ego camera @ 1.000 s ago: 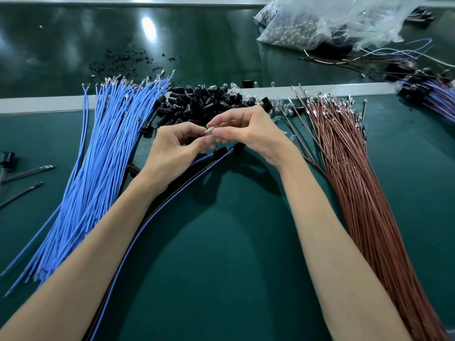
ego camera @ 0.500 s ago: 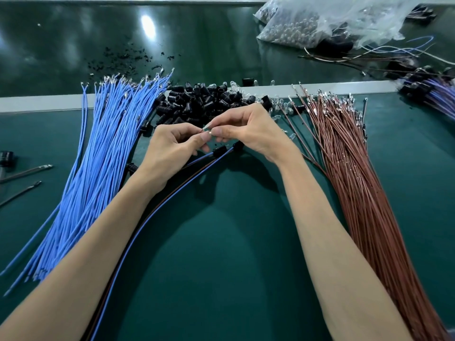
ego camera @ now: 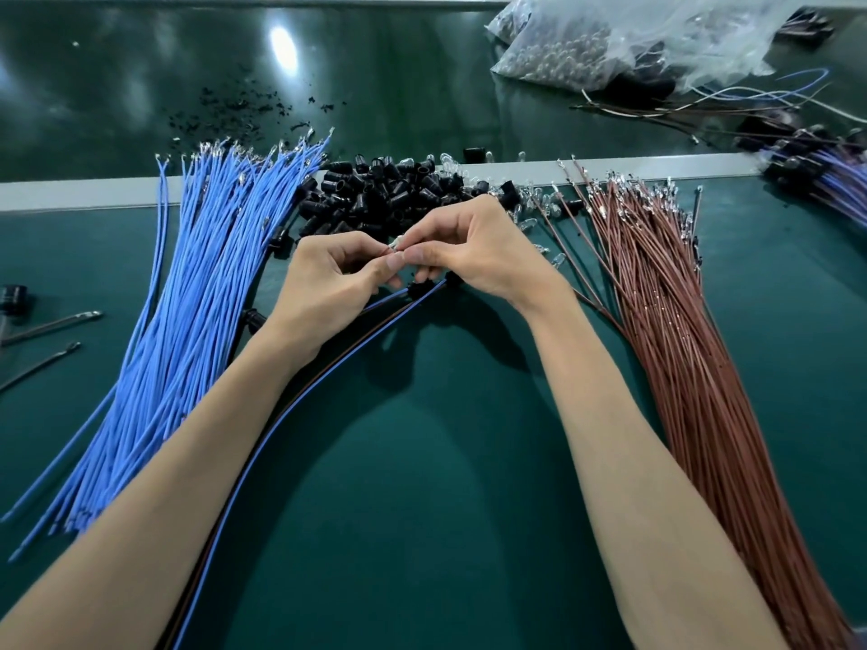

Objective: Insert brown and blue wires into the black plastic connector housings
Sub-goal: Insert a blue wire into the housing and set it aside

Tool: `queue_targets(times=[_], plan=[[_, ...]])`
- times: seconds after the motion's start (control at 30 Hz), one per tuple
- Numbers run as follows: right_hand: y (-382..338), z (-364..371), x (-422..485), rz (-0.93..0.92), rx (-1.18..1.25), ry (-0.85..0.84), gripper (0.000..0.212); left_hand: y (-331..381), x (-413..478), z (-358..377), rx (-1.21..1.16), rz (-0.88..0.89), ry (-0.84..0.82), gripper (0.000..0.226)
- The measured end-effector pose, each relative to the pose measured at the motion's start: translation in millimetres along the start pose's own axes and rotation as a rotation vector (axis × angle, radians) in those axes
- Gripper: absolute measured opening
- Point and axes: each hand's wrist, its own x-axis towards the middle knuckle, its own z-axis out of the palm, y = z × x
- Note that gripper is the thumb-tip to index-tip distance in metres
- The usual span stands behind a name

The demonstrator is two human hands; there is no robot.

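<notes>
My left hand (ego camera: pixel 328 279) and my right hand (ego camera: pixel 474 251) meet fingertip to fingertip over the green mat, both pinching a small silvery wire terminal (ego camera: pixel 395 244). A blue wire (ego camera: pixel 281 415) and a brown wire beside it run from under my hands back along my left forearm. A black connector housing (ego camera: pixel 416 290) lies just below my fingers. The pile of black housings (ego camera: pixel 384 190) sits right behind my hands. A fan of blue wires (ego camera: pixel 187 302) lies to the left and a fan of brown wires (ego camera: pixel 680 349) to the right.
Small clear bulbs (ego camera: pixel 535 204) are scattered between the housing pile and the brown wires. A plastic bag (ego camera: pixel 624 39) of parts lies at the back right, with finished wired housings (ego camera: pixel 816 175) at the far right. Loose dark wire pieces (ego camera: pixel 51 323) lie at the left edge.
My hands have stayed in place, with only small shifts of the fingers around the terminal.
</notes>
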Motion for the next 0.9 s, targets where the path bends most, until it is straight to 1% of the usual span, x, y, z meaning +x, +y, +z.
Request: queue_targets(times=[0.13,0.2,0.33,0.43,0.63,0.9], plan=[[2.0,5.7,2.6,-0.041,-0.021,0.071,0.007,-0.1,1.4,-1.4,-0.011,-0.002,0.034,0.014],[3.0,10.9,4.2,-0.067,-0.04,0.108,0.01,-0.9,2.3,-1.5,-0.05,-0.037,0.067,0.015],[2.7,16.5,5.2,-0.103,-0.057,0.126,0.018,-2.0,3.7,-2.9,-0.104,-0.082,0.11,0.014],[2.8,16.2,6.6,-0.104,-0.052,0.157,0.022,-1.9,3.9,-3.1,-0.123,-0.087,0.111,0.013],[1.4,12.3,4.6,-0.104,-0.039,0.168,0.026,-0.8,2.9,-3.9,-0.131,-0.096,0.106,0.015],[6.4,16.6,6.5,-0.173,-0.054,0.248,0.02,0.5,4.0,-6.2,-0.146,-0.133,0.081,0.011]])
